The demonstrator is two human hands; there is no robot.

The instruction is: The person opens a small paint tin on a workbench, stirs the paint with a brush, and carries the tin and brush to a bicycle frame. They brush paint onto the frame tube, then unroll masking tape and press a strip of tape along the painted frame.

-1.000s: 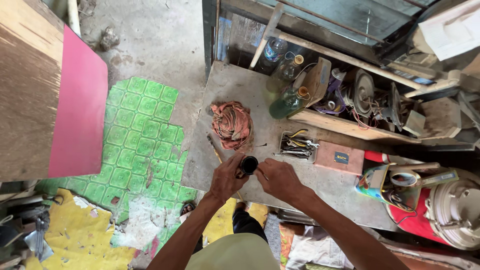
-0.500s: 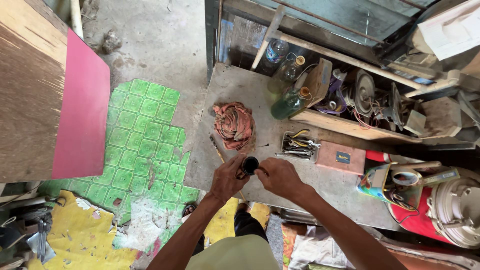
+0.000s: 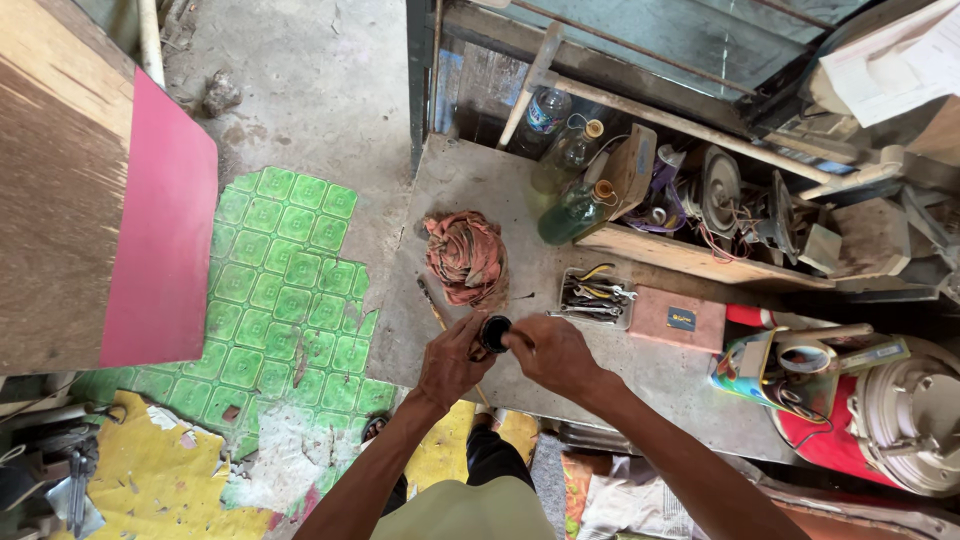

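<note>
We see left hand (image 3: 452,360) and right hand (image 3: 551,352) both pinching a small black round part (image 3: 495,333) between them over the grey bench top (image 3: 470,190), near a crumpled orange rag (image 3: 465,257) and tray of wrenches (image 3: 594,297).

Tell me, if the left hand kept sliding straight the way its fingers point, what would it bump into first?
Probably the small black round part that its fingertips already touch, with the right hand just beyond; depth is hard to judge from above.
</note>
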